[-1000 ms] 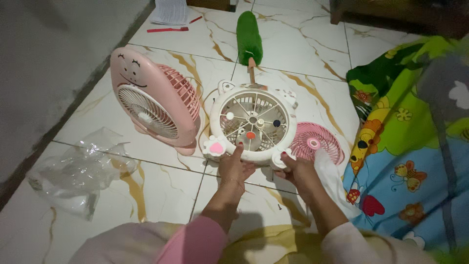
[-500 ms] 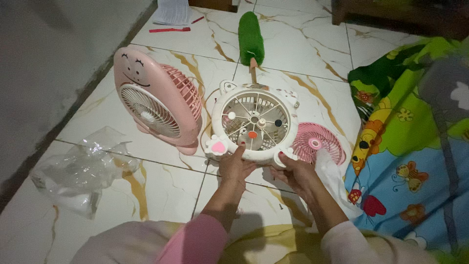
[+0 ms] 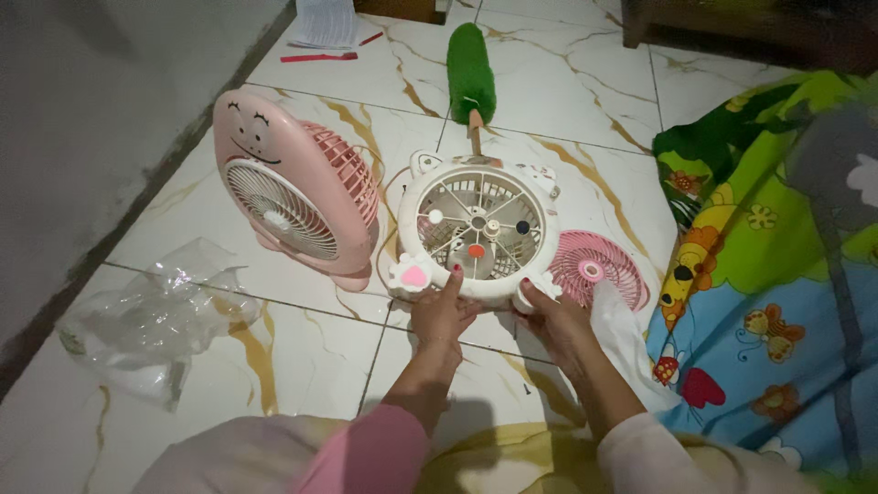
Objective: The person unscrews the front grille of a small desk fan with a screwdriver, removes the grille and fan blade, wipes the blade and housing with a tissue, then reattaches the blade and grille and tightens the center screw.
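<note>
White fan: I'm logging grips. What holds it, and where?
Both hands, left hand and right hand, grip the white fan at its near lower rim.

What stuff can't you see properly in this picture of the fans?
Head view, the only one:
- White fan housing: its near rim is covered by the left hand and right hand.
- Pink grille: partly hidden behind the housing.
- Pink fan: its back faces away.
- Paper: cut off by the top edge.
- Plastic bag: contents too dim to tell.

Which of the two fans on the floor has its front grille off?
The white fan under both hands; the pink fan beside it keeps its grille.
</note>
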Demonstrator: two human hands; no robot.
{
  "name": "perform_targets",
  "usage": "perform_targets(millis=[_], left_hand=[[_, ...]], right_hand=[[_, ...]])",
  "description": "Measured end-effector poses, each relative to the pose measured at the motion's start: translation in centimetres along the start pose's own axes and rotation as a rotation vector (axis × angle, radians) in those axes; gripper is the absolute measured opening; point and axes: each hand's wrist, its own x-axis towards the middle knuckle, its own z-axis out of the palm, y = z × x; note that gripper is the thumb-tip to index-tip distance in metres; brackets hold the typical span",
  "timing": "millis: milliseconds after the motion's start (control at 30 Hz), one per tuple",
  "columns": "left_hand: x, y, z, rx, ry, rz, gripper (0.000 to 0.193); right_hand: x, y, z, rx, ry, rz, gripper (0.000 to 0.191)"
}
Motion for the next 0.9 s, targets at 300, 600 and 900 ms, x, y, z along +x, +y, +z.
perform_targets(millis=[300, 600, 900], left_hand=[[0.0, 0.3, -0.5, -0.202, 0.151, 0.111, 0.041], [1.8, 3.0, -4.0, -0.37, 0.184, 0.053, 0.043], [2.3, 1.6, -4.2, -0.251, 0.143, 0.148, 0.039]], right_hand=[[-1.1, -0.5, 0.2, 0.033, -0.059, 0.003, 0.044], [-1.6, -1.3, -0.2, 0.007, -0.068, 0.06, 0.043], [-2.3, -1.9, -0.5, -0.133, -0.042, 0.086, 0.042]])
